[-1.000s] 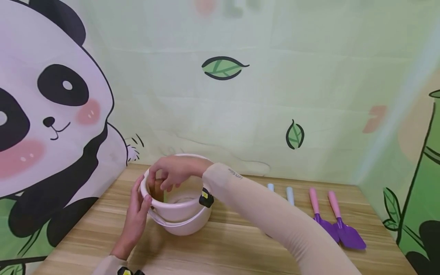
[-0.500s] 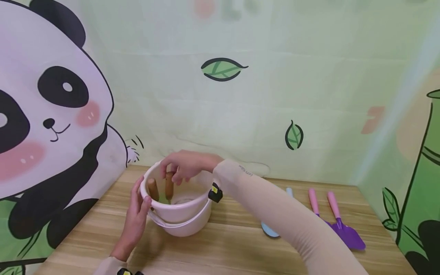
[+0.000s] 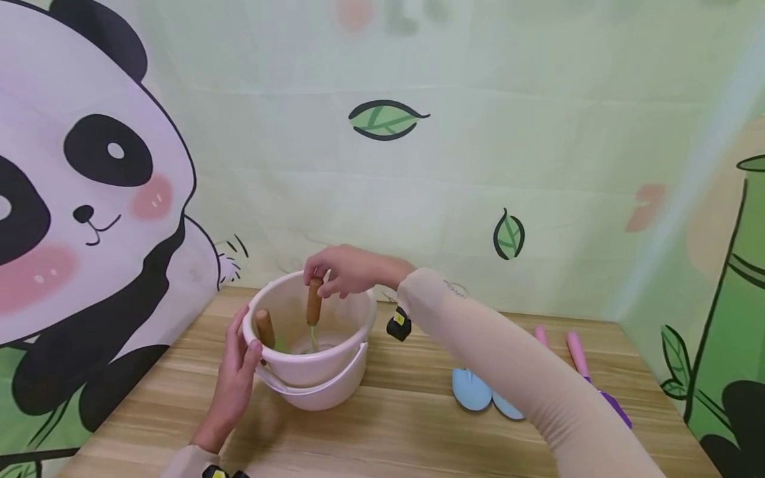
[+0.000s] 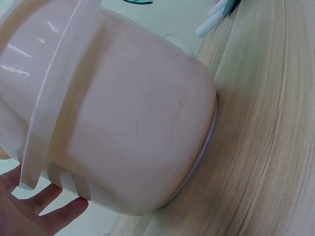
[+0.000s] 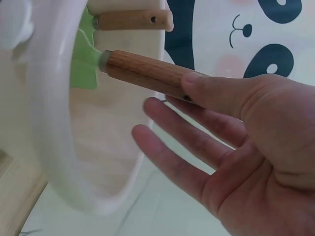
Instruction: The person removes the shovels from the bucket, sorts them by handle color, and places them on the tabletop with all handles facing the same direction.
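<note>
A white bucket (image 3: 325, 392) stands on the table, its carrying handle hanging down in front. My left hand (image 3: 236, 378) holds its left side at the rim; in the left wrist view, fingers (image 4: 64, 216) touch the wall below the rim. Over the bucket's mouth my right hand (image 3: 352, 269) pinches the top of a wooden handle (image 3: 313, 302) belonging to a green hand tool, whose lower end is inside the bucket. Between thumb and fingers in the right wrist view is that handle (image 5: 142, 73). A second wooden-handled tool (image 3: 265, 327), with green metal, leans inside at the left.
Two light blue trowels (image 3: 471, 390) lie right of the bucket, partly under my right forearm. Farther right are purple shovels with pink handles (image 3: 576, 352), also partly covered by the sleeve. A printed cloth wall (image 3: 418, 199) rises behind the wooden table (image 3: 406, 431).
My right hand has moved right and slightly up from the bucket's left inside, drawing one wooden-handled tool away from the other. My left hand stays at the rim.
</note>
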`<action>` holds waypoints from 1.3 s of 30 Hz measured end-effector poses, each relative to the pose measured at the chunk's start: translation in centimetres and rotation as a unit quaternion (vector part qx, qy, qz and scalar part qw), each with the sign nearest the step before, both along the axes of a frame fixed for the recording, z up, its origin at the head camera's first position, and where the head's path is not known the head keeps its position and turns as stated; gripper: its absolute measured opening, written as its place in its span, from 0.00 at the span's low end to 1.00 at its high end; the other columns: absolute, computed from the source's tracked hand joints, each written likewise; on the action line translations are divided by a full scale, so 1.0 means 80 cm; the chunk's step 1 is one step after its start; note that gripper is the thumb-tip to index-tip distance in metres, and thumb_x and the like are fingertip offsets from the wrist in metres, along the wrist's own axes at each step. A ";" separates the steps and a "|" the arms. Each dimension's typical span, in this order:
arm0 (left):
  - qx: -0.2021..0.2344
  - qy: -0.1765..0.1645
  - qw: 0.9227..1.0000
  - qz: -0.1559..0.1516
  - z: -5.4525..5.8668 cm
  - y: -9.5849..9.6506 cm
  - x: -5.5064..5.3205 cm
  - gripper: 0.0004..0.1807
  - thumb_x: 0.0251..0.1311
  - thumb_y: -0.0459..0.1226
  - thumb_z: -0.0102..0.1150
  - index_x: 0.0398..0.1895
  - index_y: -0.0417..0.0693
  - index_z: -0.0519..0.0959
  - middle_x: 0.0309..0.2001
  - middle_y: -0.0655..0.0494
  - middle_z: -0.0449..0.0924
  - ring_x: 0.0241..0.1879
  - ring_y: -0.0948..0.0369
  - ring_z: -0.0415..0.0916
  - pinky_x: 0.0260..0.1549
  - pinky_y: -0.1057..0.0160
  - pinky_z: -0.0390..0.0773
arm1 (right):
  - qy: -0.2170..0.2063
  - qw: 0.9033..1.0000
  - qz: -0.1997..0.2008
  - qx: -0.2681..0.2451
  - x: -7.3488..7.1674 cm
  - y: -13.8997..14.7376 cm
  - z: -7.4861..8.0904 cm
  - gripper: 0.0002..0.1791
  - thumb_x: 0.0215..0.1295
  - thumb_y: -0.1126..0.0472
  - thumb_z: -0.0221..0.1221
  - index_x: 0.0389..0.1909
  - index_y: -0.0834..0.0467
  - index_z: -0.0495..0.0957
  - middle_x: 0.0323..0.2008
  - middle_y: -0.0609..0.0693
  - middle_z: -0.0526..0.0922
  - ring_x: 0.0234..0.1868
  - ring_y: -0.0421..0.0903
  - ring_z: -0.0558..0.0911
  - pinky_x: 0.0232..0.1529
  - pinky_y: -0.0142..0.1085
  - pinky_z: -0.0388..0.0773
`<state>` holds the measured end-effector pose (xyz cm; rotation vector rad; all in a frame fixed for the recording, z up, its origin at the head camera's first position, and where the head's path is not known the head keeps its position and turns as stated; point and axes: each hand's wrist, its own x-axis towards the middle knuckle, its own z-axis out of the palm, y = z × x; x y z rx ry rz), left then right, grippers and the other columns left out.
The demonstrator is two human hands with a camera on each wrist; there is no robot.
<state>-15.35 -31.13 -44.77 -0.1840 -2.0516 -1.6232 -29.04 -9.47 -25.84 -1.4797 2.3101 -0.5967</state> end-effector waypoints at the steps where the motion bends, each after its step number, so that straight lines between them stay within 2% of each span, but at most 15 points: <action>1: 0.002 0.002 1.000 0.000 0.000 0.000 0.000 0.33 0.80 0.34 0.41 0.83 0.57 0.48 0.79 0.46 0.53 0.74 0.61 0.55 0.60 0.78 0.64 | 0.005 1.000 -0.004 -0.007 -0.001 0.003 0.001 0.12 0.72 0.67 0.61 0.54 0.59 0.79 0.49 0.53 0.83 0.47 0.48 0.85 0.39 0.37 0.85; 7: 0.005 0.002 1.000 0.002 -0.003 -0.003 -0.002 0.33 0.80 0.34 0.41 0.83 0.57 0.48 0.79 0.48 0.53 0.74 0.64 0.56 0.61 0.78 0.64 | 0.018 0.996 -0.022 -0.079 -0.004 0.015 0.002 0.12 0.72 0.67 0.61 0.54 0.60 0.79 0.49 0.52 0.85 0.49 0.47 0.85 0.39 0.32 0.84; 11: 0.004 0.000 1.000 0.005 -0.004 -0.004 -0.004 0.33 0.80 0.34 0.41 0.83 0.57 0.48 0.79 0.50 0.53 0.74 0.64 0.55 0.61 0.78 0.63 | 0.046 0.988 -0.031 -0.147 -0.006 0.019 0.001 0.13 0.70 0.66 0.62 0.54 0.59 0.79 0.48 0.52 0.86 0.47 0.45 0.86 0.44 0.30 0.82; 19: -0.002 0.005 1.000 0.007 -0.002 -0.002 -0.002 0.33 0.80 0.34 0.41 0.83 0.57 0.49 0.79 0.47 0.55 0.73 0.67 0.56 0.60 0.78 0.64 | 0.057 0.961 -0.065 -0.263 -0.007 0.017 -0.003 0.13 0.69 0.66 0.64 0.52 0.57 0.77 0.44 0.52 0.86 0.42 0.42 0.87 0.47 0.30 0.82; 26: 0.005 0.020 1.000 -0.001 -0.001 0.000 -0.003 0.33 0.79 0.32 0.41 0.83 0.55 0.50 0.78 0.47 0.55 0.72 0.68 0.57 0.60 0.78 0.64 | 0.079 0.926 -0.089 -0.359 -0.007 0.020 0.010 0.11 0.67 0.66 0.65 0.47 0.57 0.76 0.40 0.53 0.86 0.37 0.43 0.87 0.43 0.32 0.84; 31: 0.005 0.021 1.000 -0.001 0.000 0.001 -0.003 0.33 0.79 0.32 0.41 0.83 0.55 0.50 0.78 0.47 0.55 0.72 0.68 0.57 0.61 0.78 0.63 | 0.101 0.907 -0.106 -0.395 -0.007 0.026 0.019 0.10 0.67 0.65 0.66 0.47 0.56 0.77 0.39 0.52 0.87 0.36 0.42 0.87 0.43 0.33 0.84; 39: 0.007 0.014 1.000 0.002 0.000 0.002 -0.001 0.33 0.79 0.32 0.41 0.83 0.55 0.50 0.78 0.47 0.55 0.73 0.66 0.56 0.61 0.78 0.63 | 0.131 0.894 -0.128 -0.409 -0.008 0.036 0.023 0.10 0.67 0.62 0.67 0.47 0.53 0.78 0.35 0.47 0.86 0.33 0.38 0.86 0.39 0.35 0.82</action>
